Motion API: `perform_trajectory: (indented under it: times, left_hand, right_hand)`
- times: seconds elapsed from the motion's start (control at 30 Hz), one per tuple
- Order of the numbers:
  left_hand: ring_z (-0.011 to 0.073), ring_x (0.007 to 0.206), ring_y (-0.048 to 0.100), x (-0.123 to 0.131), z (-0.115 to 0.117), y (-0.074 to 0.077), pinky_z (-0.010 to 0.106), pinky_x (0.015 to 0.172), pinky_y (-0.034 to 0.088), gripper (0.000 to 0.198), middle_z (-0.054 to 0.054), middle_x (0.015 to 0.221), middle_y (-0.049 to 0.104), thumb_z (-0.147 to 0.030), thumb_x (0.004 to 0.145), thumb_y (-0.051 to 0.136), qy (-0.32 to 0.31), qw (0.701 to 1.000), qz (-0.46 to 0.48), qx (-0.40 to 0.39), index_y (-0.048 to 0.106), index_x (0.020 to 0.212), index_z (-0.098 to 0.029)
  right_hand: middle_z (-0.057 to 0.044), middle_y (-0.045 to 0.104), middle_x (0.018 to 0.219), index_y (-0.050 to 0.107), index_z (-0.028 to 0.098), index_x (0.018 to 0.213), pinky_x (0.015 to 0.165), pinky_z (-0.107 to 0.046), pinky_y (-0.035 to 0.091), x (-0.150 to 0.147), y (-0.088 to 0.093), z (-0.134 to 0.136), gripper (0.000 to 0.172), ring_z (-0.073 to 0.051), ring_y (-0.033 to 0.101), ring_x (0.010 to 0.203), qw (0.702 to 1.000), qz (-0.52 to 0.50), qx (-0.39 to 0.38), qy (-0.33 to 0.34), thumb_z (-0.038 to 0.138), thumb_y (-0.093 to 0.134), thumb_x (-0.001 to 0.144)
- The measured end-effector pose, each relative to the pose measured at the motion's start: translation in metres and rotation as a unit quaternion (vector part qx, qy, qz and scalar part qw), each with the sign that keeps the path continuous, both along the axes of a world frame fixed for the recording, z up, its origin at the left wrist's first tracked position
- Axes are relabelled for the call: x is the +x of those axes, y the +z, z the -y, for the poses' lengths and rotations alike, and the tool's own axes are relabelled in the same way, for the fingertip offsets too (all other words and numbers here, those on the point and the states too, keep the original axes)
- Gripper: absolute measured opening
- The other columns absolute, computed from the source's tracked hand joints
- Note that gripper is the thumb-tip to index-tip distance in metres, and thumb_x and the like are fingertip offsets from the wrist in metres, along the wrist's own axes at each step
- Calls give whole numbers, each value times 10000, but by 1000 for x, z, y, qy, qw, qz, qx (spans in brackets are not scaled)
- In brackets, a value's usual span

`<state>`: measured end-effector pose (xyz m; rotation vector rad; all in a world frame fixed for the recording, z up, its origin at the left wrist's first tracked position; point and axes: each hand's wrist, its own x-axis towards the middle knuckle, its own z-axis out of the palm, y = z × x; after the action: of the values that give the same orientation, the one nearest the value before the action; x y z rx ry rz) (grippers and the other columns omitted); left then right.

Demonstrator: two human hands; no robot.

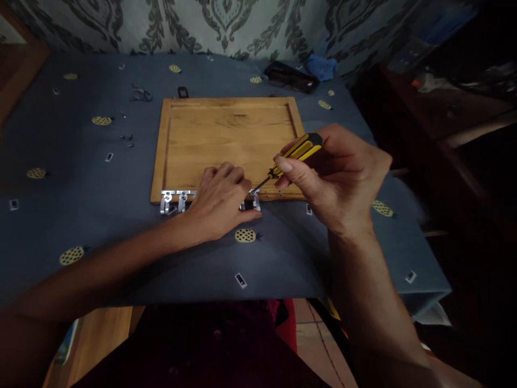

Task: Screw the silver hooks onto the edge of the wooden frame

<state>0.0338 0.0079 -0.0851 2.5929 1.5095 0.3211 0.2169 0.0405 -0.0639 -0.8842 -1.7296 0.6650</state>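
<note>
A wooden panel (230, 140) with a raised frame lies flat on the cloth-covered table. Along its near edge runs a silvery metal hook rail (167, 200); the middle of the rail is hidden under my left hand (222, 202). That hand is closed over the rail, fingers curled on the wood and thumb along the front. My right hand (335, 178) grips a yellow-and-black screwdriver (301, 151), its handle pinched between thumb and fingers. The slanted shaft meets the rail near its right end, close to my left fingertips. Whether a screw sits under the tip I cannot tell.
Several small screws (126, 137) lie left of the panel. Behind them is a grey metal piece (140, 94). A dark buckle-like piece (183, 92) touches the far edge. Glasses in a dark case (291, 78) and a blue cloth (322, 67) are at the back right.
</note>
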Motion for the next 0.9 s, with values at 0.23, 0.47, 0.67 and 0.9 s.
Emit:
perform_trajectory:
  times: [0.23, 0.47, 0.67, 0.9]
  left_hand:
    - [322, 1098, 546, 1, 0, 2, 444, 897, 422, 381, 123, 1075, 669, -486, 877, 746, 4, 1000, -2, -9, 714, 1037, -142]
    - [320, 1089, 543, 1, 0, 0, 438, 887, 420, 378, 121, 1075, 670, -488, 869, 754, 1, 1000, 0, -2, 711, 1029, -147]
    - [320, 1098, 543, 1, 0, 1, 434, 895, 417, 398, 121, 1073, 668, -498, 868, 755, 5, 1000, -4, -14, 713, 1033, -138]
    - [304, 1084, 547, 0, 1, -1, 425, 889, 417, 369, 111, 1062, 669, -478, 861, 771, 0, 1000, 9, 3, 711, 1006, -144]
  right_hand:
    - [36, 665, 718, 680, 314, 773, 469, -322, 481, 2, -2, -1, 240, -159, 631, 538, 1000, 19, 5, -14, 487, 845, 771]
    - [45, 663, 713, 681, 323, 768, 480, -330, 503, 0, -3, 0, 198, -159, 638, 537, 1000, 9, 18, -21, 442, 837, 792]
    - [37, 698, 749, 710, 320, 818, 516, -330, 528, -8, 0, 12, 102, -153, 645, 558, 997, -22, 54, -51, 386, 778, 858]
    - [31, 647, 724, 682, 317, 786, 447, -306, 452, -11, 5, 7, 146, -147, 594, 533, 988, -124, 29, -88, 394, 787, 853]
